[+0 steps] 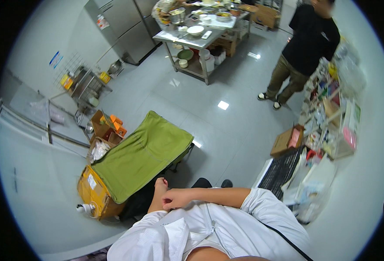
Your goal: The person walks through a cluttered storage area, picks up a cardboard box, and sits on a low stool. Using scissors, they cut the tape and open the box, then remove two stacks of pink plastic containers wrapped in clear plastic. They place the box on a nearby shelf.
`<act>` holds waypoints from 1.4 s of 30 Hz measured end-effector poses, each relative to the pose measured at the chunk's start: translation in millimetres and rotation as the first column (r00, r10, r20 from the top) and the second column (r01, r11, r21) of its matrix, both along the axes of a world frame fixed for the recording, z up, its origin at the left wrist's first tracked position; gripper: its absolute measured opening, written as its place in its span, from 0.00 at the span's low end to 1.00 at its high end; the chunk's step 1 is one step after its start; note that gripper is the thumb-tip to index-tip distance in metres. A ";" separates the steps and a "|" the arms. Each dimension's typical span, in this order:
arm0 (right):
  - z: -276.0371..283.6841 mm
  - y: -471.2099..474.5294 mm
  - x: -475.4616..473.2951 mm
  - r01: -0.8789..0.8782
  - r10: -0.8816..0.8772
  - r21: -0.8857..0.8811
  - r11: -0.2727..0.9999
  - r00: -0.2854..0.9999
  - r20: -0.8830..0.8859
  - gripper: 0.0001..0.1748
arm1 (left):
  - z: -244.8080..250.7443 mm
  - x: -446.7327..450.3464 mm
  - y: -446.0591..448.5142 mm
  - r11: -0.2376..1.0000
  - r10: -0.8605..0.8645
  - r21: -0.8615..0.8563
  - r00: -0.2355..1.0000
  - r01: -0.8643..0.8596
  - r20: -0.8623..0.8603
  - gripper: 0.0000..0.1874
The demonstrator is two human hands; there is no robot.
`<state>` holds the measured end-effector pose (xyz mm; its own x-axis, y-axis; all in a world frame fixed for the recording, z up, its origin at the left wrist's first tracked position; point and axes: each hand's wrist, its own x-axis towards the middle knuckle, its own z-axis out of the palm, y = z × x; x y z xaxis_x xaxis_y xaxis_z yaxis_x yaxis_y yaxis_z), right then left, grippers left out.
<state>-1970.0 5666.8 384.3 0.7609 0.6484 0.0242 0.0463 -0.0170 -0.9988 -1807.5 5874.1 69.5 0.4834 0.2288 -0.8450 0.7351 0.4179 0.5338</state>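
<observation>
My left hand (161,183) is at the lower middle, beside the near edge of a green fabric folding cot (146,153); its fingers look curled, and whether it holds anything is not visible. My right hand (175,199) reaches across my body and rests on my left forearm, its fingers bent against the arm or sleeve. No object shows in it. Both arms are in front of my white zip jacket (224,225). A yellow cardboard box (104,195) with a small white camera (85,207) beside it stands at the cot's lower left corner.
A person (312,39) in a black shirt stands at the upper right, near cluttered shelves (328,107). Another person (165,13) is behind a steel worktable (179,36) bearing bowls. An open cardboard box (283,142) lies at the right; a steel refrigerator (130,32) stands upper left.
</observation>
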 end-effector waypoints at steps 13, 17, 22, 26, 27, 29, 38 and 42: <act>-134.8 -448.7 311.0 0.883 -0.463 -0.122 -0.454 -0.350 -0.814 0.09 | 292.9 15.4 -404.0 -0.254 -0.826 -0.619 0.166 0.743 0.539 0.24; -138.4 -523.2 345.5 0.699 -0.457 -0.279 -0.658 -0.665 -0.591 0.06 | 354.4 45.4 -457.5 -0.144 -0.860 -0.810 0.333 0.569 0.387 0.28; -175.5 -574.1 372.3 0.494 -0.319 -0.531 -0.689 -0.864 -0.390 0.12 | 376.1 95.3 -513.6 0.067 -0.776 -0.858 0.568 0.509 0.276 0.27; -218.6 -624.8 409.2 0.468 -0.554 -0.630 -0.619 -0.830 -0.071 0.18 | 384.9 123.6 -562.5 -0.013 -0.781 -0.948 0.589 0.317 0.208 0.29; -227.6 -641.3 419.5 0.478 -0.631 -0.632 -0.610 -0.775 0.023 0.18 | 385.1 134.1 -578.8 -0.015 -0.796 -0.954 0.574 0.299 0.192 0.29; -241.5 -679.5 445.5 0.535 -0.783 -0.656 -0.532 -0.606 0.141 0.19 | 385.5 149.7 -610.0 -0.058 -0.791 -0.914 0.540 0.402 0.288 0.30; -302.9 -798.3 487.0 0.627 -0.861 -0.774 -0.092 0.340 0.378 0.15 | 370.4 237.0 -798.7 -0.138 -0.905 -0.934 0.342 0.330 0.255 0.26; -298.2 -821.7 492.5 0.734 -0.935 -0.665 -0.137 0.125 0.331 0.11 | 379.5 289.7 -852.4 -0.226 -0.942 -0.776 0.072 0.590 0.329 0.18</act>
<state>-1477.5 4845.1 86.1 0.5873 -0.7927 -0.1634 -0.6734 -0.3667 -0.6419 -1517.8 5021.7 449.0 -0.5100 -0.7179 -0.4739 0.7289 -0.6532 0.2051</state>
